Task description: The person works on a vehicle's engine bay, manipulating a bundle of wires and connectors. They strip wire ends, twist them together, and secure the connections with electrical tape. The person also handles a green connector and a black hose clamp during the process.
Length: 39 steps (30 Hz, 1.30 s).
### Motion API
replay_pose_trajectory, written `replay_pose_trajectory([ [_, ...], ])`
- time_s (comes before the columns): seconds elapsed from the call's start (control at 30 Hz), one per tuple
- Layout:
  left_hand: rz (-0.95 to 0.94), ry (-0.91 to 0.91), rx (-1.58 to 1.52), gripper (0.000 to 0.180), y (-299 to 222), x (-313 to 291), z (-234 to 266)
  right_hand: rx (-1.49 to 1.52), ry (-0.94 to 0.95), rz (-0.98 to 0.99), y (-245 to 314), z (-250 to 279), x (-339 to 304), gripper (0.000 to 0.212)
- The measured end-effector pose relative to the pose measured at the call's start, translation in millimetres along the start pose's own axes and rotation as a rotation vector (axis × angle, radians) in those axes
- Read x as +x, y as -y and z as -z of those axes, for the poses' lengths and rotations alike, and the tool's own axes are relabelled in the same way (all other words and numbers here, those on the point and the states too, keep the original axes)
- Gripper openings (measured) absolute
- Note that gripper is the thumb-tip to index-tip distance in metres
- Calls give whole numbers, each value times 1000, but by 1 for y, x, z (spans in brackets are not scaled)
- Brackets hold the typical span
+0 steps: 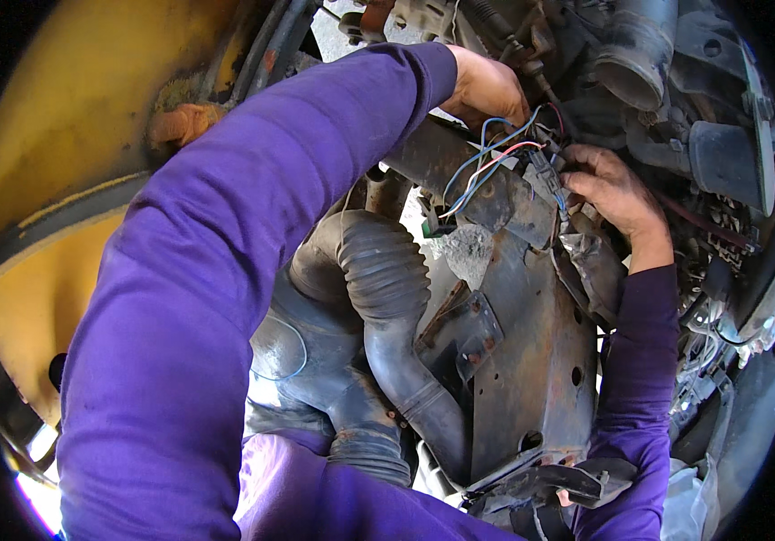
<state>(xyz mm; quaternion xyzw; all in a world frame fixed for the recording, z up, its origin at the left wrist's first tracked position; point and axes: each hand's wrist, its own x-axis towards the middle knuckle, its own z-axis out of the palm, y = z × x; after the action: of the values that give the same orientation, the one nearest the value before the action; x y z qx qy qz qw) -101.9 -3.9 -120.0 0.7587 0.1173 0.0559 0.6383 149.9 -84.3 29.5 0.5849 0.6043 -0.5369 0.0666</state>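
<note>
My left hand [491, 88] reaches in from the upper left, its fingers curled down beside a bundle of thin wires [482, 167] in blue, white, pink and red. Its fingertips are mostly hidden, so what they pinch does not show. Opposite it, my right hand [617, 194] has thumb and fingers closed on a grey electrical connector [545, 173], with blue wires coming out of its lower end. From the looped wires hangs a small dark plug [437, 219] with a green part. The hands are a short distance apart, above a rusty metal frame rail [531, 352].
A black ribbed air hose [383, 270] curves down left of the rail. Yellow body panels [54, 298] fill the left side. A grey metal pipe [635, 54] stands at the upper right, with dirty machine parts and wiring [703, 361] along the right.
</note>
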Motion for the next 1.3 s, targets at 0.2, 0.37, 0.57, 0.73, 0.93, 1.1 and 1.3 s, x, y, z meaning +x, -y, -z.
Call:
replay_pose_trajectory([
  [0.2,565,-325,-415,19,-70,-19,-32,149,45,57,-23,-15,4,41],
  [0.37,555,-450,-668,15,-101,-37,-42,48,-34,60,-13,-16,-1,40],
  [0.57,594,-427,-615,24,-98,-23,-37,154,-26,-9,-11,-6,0,43],
  [0.73,583,-371,-694,23,-81,-13,-27,154,7,33,4,-12,4,47],
  [0.93,40,-326,625,27,-123,-66,-27,130,90,-14,6,-2,8,51],
  [1.1,564,-1118,301,44,-190,-80,-136,78,0,-16,0,4,-2,51],
  [1.3,1050,-921,482,42,-191,-62,-226,155,28,-15,1,-2,-12,54],
])
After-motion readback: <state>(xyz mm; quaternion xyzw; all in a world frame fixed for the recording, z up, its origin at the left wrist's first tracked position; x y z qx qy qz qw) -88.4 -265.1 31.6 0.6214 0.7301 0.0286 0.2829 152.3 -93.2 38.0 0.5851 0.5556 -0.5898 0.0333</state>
